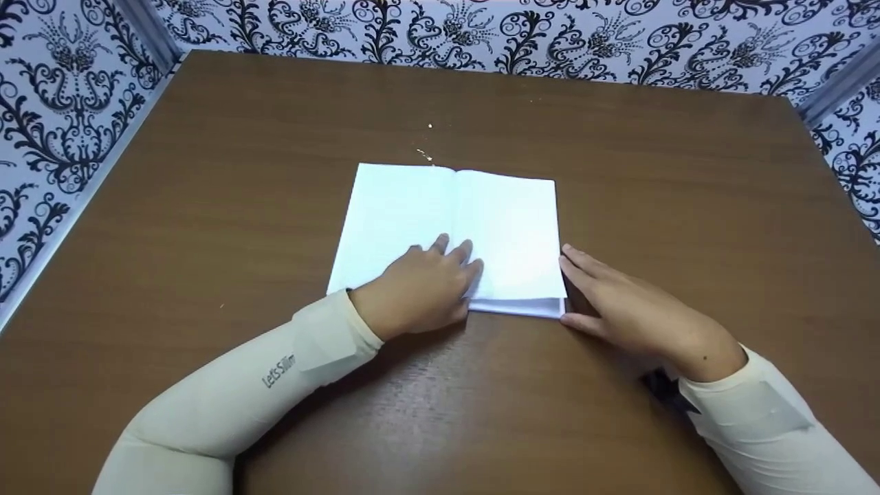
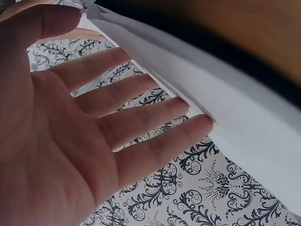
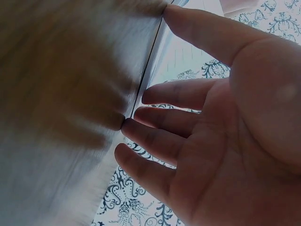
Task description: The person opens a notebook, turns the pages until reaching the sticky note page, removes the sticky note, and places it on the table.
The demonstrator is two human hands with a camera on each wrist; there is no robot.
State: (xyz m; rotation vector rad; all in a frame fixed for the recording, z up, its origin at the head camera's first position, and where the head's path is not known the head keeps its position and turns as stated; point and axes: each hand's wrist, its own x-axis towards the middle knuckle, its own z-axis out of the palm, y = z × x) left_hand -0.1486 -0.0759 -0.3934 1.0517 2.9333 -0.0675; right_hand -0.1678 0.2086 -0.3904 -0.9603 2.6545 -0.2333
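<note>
An open notebook (image 1: 512,234) with white pages lies on the table, its centre fold running away from me. My left hand (image 1: 426,289) rests on the lower part of the pages, fingertips at the fold. In the left wrist view, the outstretched fingers of the left hand (image 2: 94,127) meet the white paper (image 2: 254,108). Beside the notebook's right edge is my right hand (image 1: 632,309), its fingertips and thumb tip right at that edge. The right wrist view shows the right hand (image 3: 211,132) with fingers extended and spread towards the notebook's edge (image 3: 149,70). Both palms hold nothing.
The brown wooden table (image 1: 240,206) extends around the notebook on all sides. Small pale specks (image 1: 425,155) lie just beyond its top edge. Black-and-white patterned covering (image 1: 447,31) borders the table at the back and sides. Something dark (image 1: 663,392) sits under the right wrist.
</note>
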